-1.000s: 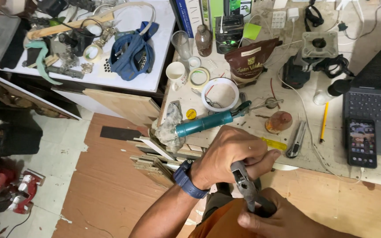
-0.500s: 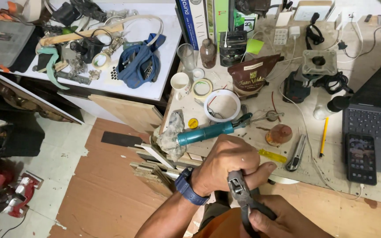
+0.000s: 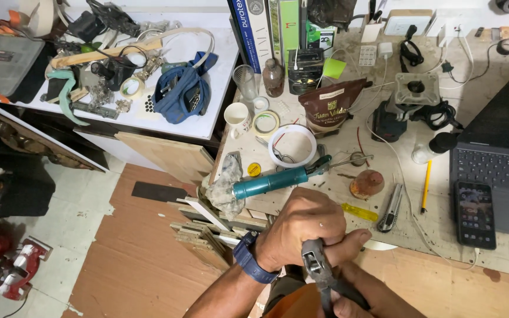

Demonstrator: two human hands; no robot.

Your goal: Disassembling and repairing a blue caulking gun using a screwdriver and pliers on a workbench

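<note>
His left hand (image 3: 304,232) wrapped the pliers' head (image 3: 313,262) to steady it; the right hand (image 3: 357,294), at five o'clock, squeezed the handles (image 3: 340,291).

Small workshop, cluttered. Stained workbench (image 3: 490,247) from 12 to 3 o'clock carrying a teal-handled tool (image 3: 272,179), utility knife (image 3: 391,207), yellow pencil (image 3: 426,185), rolls of tape (image 3: 265,123), laptop (image 3: 502,159) and phone (image 3: 474,214). White side table (image 3: 207,126) at 10 to 11 o'clock heaped with straps, metal fittings and a blue pouch (image 3: 181,91). Red power tool (image 3: 22,268) on the tiled floor at 8 o'clock. Wooden offcuts (image 3: 201,235) stacked by the bench edge, near centre. Pliers (image 3: 319,268) gripped in both hands at 6 o'clock.
</note>
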